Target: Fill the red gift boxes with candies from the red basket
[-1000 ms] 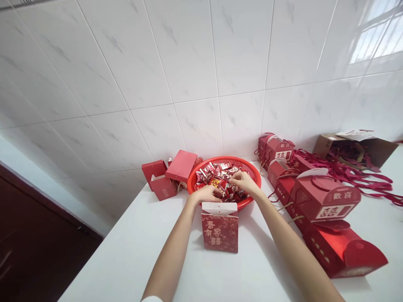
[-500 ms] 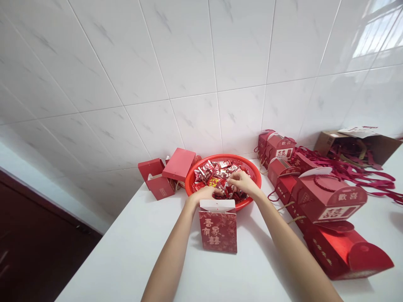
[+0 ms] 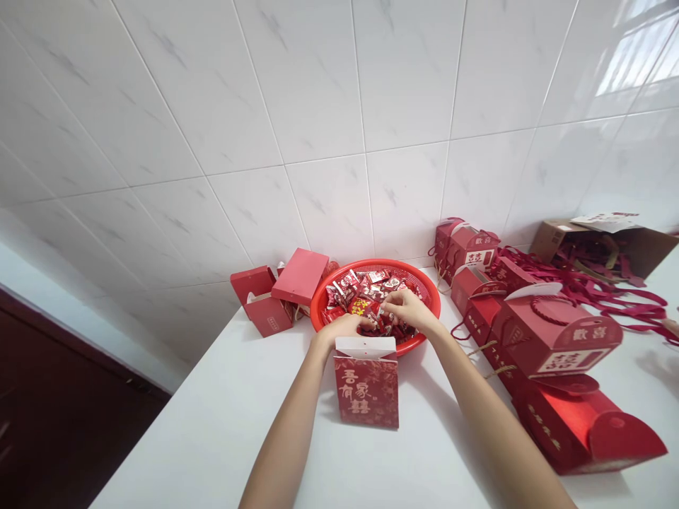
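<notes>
Since the earlier frame, part of another person's hand (image 3: 671, 330) has come in at the right edge, beside the ribbons, its shadow on the table; the two working hands have kept nearly the same place in the basket.

Nearest, a patterned red box (image 3: 366, 392) with its pale top flap up stands on the white table (image 3: 212, 424) between the forearms, hiding part of the basket's near rim. To the right, close to the right forearm, a row of boxes runs back from a glossy red box (image 3: 588, 424), with a handled box (image 3: 556, 336) just behind it, and crowds that side.

Beyond the patterned box is the red basket (image 3: 315, 311), heaped with wrapped sweets (image 3: 376, 278), a yellow-printed packet (image 3: 359, 307) among them. The left hand (image 3: 347, 326) reaches over the near rim, fingers bent down onto the sweets; whether they grasp one cannot be told. The right hand (image 3: 407, 309) has thumb and fingers drawn together over the sweets; what lies between them is hidden.

Left of the basket, a flat red box (image 3: 300, 276) leans close to its rim, beside an opened box (image 3: 270, 314). Farther right lie tangled ribbons (image 3: 626, 304) and a brown carton (image 3: 650, 247). The tiled wall (image 3: 318, 92) closes off the back.
</notes>
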The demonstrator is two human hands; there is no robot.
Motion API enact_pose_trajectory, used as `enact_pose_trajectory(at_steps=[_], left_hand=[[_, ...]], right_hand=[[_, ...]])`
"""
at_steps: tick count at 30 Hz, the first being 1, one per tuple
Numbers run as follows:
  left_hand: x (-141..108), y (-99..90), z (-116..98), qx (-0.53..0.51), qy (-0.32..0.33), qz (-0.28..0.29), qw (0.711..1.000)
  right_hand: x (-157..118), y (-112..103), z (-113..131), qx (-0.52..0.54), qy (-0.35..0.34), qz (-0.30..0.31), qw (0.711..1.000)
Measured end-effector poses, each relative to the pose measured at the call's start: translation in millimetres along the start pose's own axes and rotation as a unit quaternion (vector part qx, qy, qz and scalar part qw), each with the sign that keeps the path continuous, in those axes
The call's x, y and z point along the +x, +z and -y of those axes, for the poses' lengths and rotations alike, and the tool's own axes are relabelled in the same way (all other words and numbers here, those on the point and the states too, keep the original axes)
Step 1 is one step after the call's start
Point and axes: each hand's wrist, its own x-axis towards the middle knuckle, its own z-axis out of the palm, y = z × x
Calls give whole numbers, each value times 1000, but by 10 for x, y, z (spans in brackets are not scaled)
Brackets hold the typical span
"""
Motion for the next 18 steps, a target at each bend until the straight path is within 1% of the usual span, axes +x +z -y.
enact_pose_trajectory(at_steps=[6, 18], left_hand=[[-28, -18, -63, -2, -27, -6, 1000], [-51, -17, -84, 7, -21, -3, 1000]], right_hand=[[8, -4, -40, 1, -5, 4, 1000], [5, -3, -45, -6, -4, 8, 1000]])
